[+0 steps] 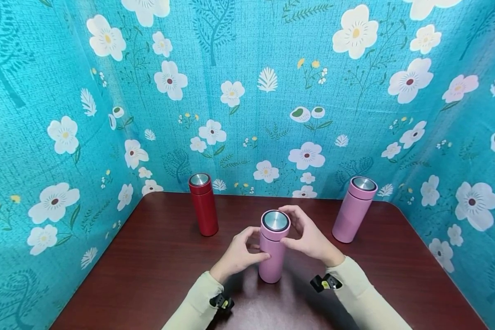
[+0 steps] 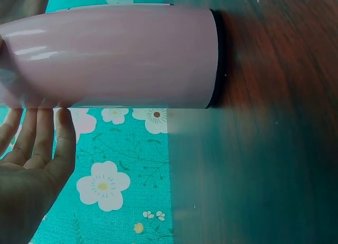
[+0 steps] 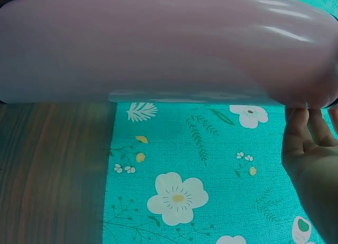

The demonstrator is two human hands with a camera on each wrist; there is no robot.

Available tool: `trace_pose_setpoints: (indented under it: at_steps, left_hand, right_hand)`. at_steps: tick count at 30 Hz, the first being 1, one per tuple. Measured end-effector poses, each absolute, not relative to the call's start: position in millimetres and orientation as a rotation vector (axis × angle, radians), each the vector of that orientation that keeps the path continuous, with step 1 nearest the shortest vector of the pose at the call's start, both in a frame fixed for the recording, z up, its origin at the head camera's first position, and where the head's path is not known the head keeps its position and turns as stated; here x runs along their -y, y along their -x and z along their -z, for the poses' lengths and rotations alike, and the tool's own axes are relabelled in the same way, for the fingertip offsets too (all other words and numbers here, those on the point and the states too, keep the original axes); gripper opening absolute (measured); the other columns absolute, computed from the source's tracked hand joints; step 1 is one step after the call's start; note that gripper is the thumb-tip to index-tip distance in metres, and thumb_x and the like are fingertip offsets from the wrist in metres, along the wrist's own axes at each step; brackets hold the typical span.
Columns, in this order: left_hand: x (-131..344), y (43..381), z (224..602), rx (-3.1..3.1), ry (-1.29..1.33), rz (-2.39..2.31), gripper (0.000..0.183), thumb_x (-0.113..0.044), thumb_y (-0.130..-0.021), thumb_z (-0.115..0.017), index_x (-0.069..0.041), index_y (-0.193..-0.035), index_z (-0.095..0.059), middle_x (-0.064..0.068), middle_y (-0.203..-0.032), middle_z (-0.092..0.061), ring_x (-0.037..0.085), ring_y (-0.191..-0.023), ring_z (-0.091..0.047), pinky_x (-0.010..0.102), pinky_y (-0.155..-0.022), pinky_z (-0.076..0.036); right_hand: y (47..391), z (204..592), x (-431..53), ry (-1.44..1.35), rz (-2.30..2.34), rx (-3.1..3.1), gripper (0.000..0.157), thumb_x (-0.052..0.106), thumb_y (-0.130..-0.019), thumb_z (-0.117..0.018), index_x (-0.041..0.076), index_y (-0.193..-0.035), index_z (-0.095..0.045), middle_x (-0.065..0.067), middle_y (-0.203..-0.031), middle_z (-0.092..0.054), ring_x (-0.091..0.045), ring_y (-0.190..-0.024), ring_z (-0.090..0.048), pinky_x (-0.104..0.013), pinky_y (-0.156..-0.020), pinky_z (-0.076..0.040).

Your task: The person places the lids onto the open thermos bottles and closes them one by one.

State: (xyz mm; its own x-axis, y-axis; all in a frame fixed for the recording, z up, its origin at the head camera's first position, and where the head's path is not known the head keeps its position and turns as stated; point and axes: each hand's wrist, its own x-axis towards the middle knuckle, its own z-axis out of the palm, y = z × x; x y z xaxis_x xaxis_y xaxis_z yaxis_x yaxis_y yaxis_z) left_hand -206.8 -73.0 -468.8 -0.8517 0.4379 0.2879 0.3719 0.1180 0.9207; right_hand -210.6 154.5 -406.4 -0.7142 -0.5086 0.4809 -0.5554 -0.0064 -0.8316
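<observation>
A pink thermos flask (image 1: 271, 263) with a shiny metal disc on its lid (image 1: 275, 221) stands upright near the middle of the table. My left hand (image 1: 238, 254) grips its body from the left, thumb in front and fingers behind. On the right side, my right hand (image 1: 307, 236) holds the flask higher up, around the lid. In the left wrist view the pink body (image 2: 116, 54) lies across the picture, the left fingers (image 2: 45, 133) against its side. The right wrist view shows the right fingertips (image 3: 302, 117) near the lid end.
A red thermos flask (image 1: 206, 211) stands at the back left of the dark wooden table (image 1: 148, 266). Another pink flask (image 1: 352, 215) is at the back right. Turquoise flowered cloth (image 1: 247, 114) hangs behind the table and along both sides.
</observation>
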Motion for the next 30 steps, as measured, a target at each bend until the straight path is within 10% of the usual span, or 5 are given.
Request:
trace_pose_setpoints:
  at_steps: [30]
  left_hand:
    - [68.5,203.8,464.3,-2.353,-0.841,-1.842,0.054,-0.015,-0.078,-0.078,-0.012,-0.124,-0.051,0.004,-0.114,-0.059,0.019,-0.1,-0.061,0.032,-0.086,-0.051]
  right_hand:
    - [212.3,405.5,-156.5,-1.184,-1.843,2.19,0.061,-0.003,-0.079,-0.069,0.002,-0.133,-0.04,-0.015,-0.126,-0.051,-0.021,-0.115,-0.053,-0.029,-0.099,-0.041]
